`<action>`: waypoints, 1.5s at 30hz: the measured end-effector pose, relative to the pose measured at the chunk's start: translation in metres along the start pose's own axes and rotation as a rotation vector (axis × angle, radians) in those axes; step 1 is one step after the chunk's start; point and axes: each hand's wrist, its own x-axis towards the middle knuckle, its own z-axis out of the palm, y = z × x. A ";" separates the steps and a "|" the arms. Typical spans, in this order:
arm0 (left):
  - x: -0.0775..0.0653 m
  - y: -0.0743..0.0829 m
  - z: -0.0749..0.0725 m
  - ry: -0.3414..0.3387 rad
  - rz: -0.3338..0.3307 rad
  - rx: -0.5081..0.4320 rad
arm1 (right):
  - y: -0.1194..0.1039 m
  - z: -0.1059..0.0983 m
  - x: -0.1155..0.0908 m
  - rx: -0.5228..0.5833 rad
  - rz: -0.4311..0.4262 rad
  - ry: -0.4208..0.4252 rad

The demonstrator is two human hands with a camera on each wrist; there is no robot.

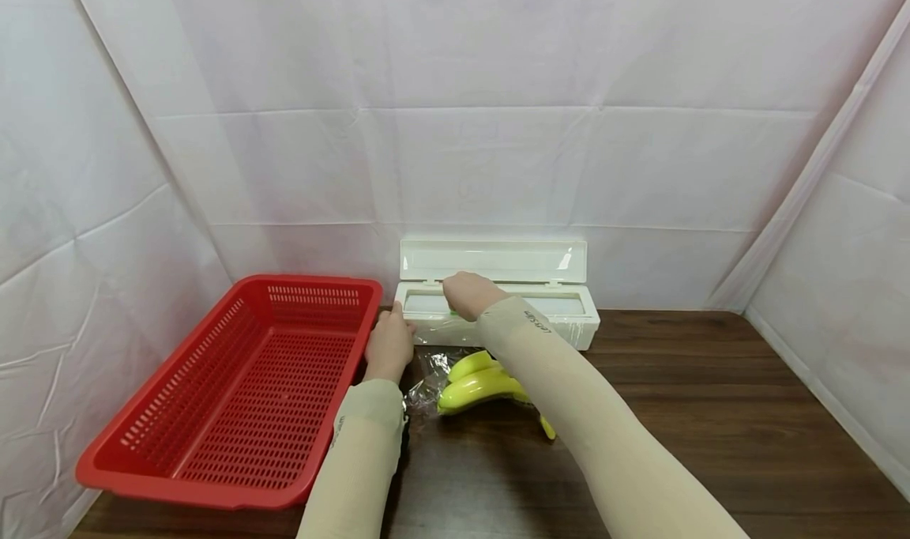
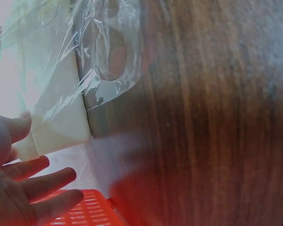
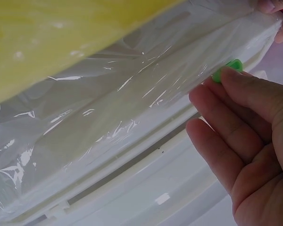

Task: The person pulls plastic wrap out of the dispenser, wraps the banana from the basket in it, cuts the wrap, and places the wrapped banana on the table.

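Observation:
A white cling film dispenser [image 1: 498, 329] stands against the back wall with its lid [image 1: 494, 260] raised. My left hand [image 1: 389, 343] holds its left end between thumb and fingers, some fingers spread past the corner in the left wrist view. With thumb and forefinger, my right hand [image 1: 471, 294] pinches a small green slide cutter [image 3: 228, 69] at the dispenser's edge. Clear cling film [image 2: 108, 56] hangs over the dispenser's front and onto the table. In front, yellow bananas [image 1: 478, 389] lie by the film, partly hidden under my right forearm.
A large red plastic basket [image 1: 293, 501] with slotted walls stands at the left, close to my left forearm. The dark wooden table [image 1: 711, 412] extends to the right. White cloth walls [image 1: 490, 167] enclose the back and sides.

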 end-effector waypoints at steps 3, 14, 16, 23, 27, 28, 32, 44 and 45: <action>0.001 0.000 0.000 -0.001 -0.002 0.002 | 0.001 0.000 0.001 0.002 -0.001 -0.005; 0.002 -0.001 0.002 -0.002 -0.002 0.001 | 0.005 0.003 0.002 -0.026 -0.003 0.010; 0.002 -0.001 0.003 -0.009 -0.005 0.003 | 0.005 0.004 0.002 -0.026 -0.006 0.012; 0.002 -0.001 0.002 -0.005 0.004 0.017 | 0.006 0.004 0.003 -0.032 -0.016 0.013; 0.002 -0.001 0.001 -0.002 0.005 0.020 | 0.006 0.003 0.002 -0.041 -0.012 0.014; 0.002 -0.001 0.001 -0.002 0.003 0.019 | 0.006 0.003 0.002 -0.046 -0.011 0.014; 0.001 -0.001 0.000 -0.006 -0.001 0.020 | 0.005 0.003 0.000 -0.060 -0.003 0.015; 0.001 0.001 0.001 0.001 0.001 0.010 | 0.004 0.002 -0.004 -0.106 -0.004 0.024; 0.001 0.001 0.001 0.001 0.001 0.010 | 0.004 0.003 -0.004 -0.110 -0.004 0.022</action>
